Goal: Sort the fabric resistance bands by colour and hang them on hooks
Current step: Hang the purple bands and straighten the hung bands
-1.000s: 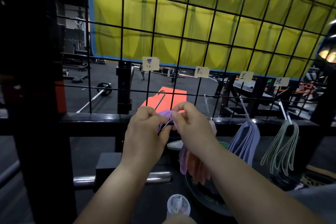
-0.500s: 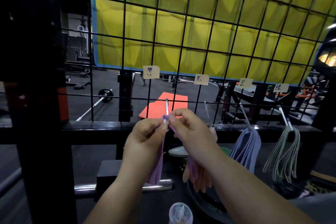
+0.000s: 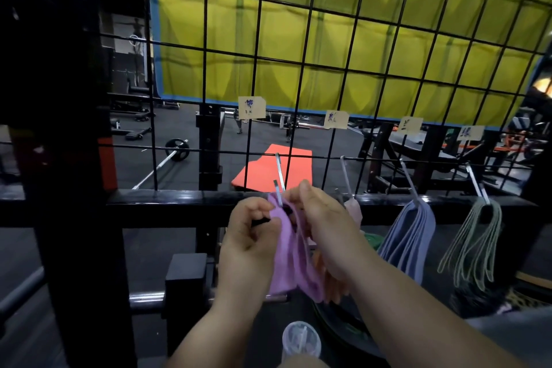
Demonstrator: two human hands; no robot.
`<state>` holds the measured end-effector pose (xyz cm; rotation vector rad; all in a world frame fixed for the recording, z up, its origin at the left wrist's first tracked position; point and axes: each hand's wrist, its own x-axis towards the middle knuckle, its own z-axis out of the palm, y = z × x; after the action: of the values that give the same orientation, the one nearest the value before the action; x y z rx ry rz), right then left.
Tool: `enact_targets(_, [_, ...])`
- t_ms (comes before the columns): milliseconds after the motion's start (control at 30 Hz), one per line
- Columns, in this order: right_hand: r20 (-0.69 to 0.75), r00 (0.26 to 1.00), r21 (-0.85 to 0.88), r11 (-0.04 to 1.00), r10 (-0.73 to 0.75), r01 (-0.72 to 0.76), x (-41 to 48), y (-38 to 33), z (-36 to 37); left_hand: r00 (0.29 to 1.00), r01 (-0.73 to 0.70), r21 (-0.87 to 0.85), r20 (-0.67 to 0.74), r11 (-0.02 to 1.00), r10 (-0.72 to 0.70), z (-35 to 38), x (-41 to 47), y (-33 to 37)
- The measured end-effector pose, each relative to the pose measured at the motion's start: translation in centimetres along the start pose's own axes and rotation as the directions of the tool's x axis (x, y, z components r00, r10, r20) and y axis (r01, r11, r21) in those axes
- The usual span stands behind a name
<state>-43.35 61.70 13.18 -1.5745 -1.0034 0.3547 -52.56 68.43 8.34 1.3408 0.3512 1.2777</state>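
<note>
While a clear lidded cup (image 3: 301, 337) sits nearest at the bottom edge, the left hand (image 3: 251, 236) and right hand (image 3: 322, 227) just beyond it each have their grip closed on the purple band (image 3: 286, 251), pinching its top fold at the upturned tip of the leftmost hook (image 3: 279, 185). To the right, a pink band (image 3: 354, 209), blue-grey bands (image 3: 409, 236) and green bands (image 3: 475, 242) hang on their own hooks from the wire grid (image 3: 304, 39), each under a paper label (image 3: 251, 107). Far behind lie an orange mat (image 3: 268, 170) and a yellow curtain (image 3: 373, 48).
</note>
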Motion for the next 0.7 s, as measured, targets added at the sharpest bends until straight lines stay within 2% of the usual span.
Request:
enact_targets(133, [-0.008,0.998,0.1,0.993,0.06,-0.059,0.3,0.3,0.0,0.999,-0.045,0.074,0.012,0.996,0.044,-0.2,-0.2,0.2])
enact_targets(233, [0.007,0.997,0.151,0.986,0.072,-0.072,0.4,0.5,0.0,0.996,-0.082,0.257,0.048,0.963,0.073,-0.3,-0.1,0.6])
enact_targets(333, [0.043,0.996,0.213,0.974,0.073,-0.08,0.4,0.6,0.0,0.977,-0.213,0.523,0.127,0.825,0.172,-0.8,0.5,1.1])
enact_targets(400, [0.042,0.997,0.216,0.974,0.062,-0.069,0.6,0.7,0.2,0.948,-0.306,0.612,0.125,0.729,0.292,-1.1,1.1,1.4])
enact_targets(467, [0.025,0.999,0.21,0.976,0.048,-0.052,0.8,0.7,0.4,0.944,-0.318,0.522,0.093,0.792,0.317,-1.0,1.6,1.9])
enact_targets(533, [0.029,0.999,0.21,0.977,0.041,-0.046,0.9,0.8,0.5,0.961,-0.274,0.41,0.089,0.87,0.261,-0.8,2.0,2.1])
enact_targets(633, [0.0,0.998,0.197,0.978,0.067,-0.066,1.0,0.8,0.4,0.993,-0.086,0.193,0.095,0.977,0.068,-0.7,2.1,2.1])
enact_targets(700, [-0.052,0.993,0.134,0.986,0.103,-0.095,1.1,0.8,0.1,0.994,0.035,0.009,0.105,0.999,-0.036,-0.4,1.8,2.2])
